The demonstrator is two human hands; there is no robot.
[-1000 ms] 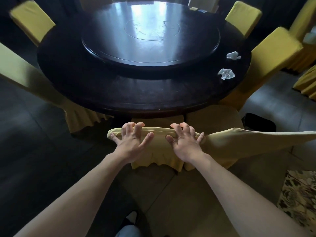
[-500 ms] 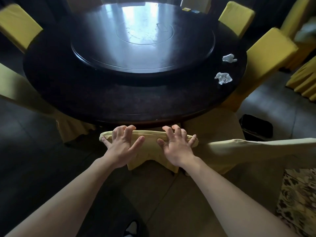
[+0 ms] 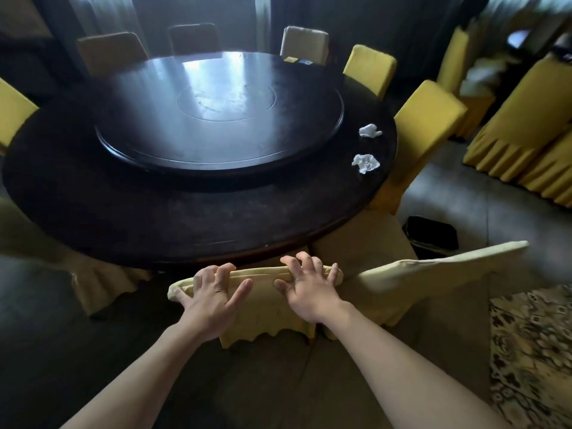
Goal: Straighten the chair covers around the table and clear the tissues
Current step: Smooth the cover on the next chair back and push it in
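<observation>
Yellow chair cover (image 3: 266, 301) bottom centre | left hand (image 3: 210, 300), right hand (image 3: 309, 292) splayed, fingers hooked over its top edge | step: straightening | next: two tissues (image 3: 366, 163) right table (image 3: 185, 218) rim

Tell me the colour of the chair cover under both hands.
Pale yellow, plain fabric; the chair cover shows best in the head view, the only one given.

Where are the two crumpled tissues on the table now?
In the head view, both tissues lie on the table's right edge, beside the turntable, near a yellow chair.
</observation>
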